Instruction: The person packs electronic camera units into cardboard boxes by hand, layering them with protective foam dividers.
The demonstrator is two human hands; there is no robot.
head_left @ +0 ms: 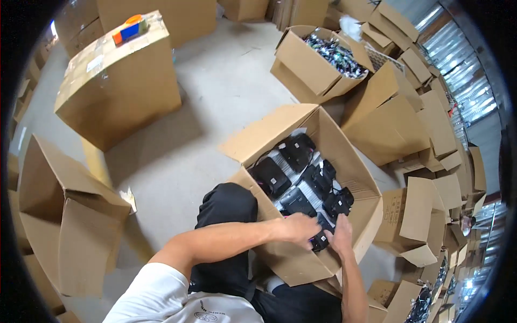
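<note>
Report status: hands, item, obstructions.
Left hand and right hand both gripping small black plastic device inside open brown cardboard box. Nothing blocking.

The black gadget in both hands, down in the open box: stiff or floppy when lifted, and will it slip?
The black gadget looks like a hard, boxy casing, so probably stiff. The left hand and right hand both close on it, though it is likely light for its size. Others in the cardboard box seem to trail thin cords, which may snag.
</note>
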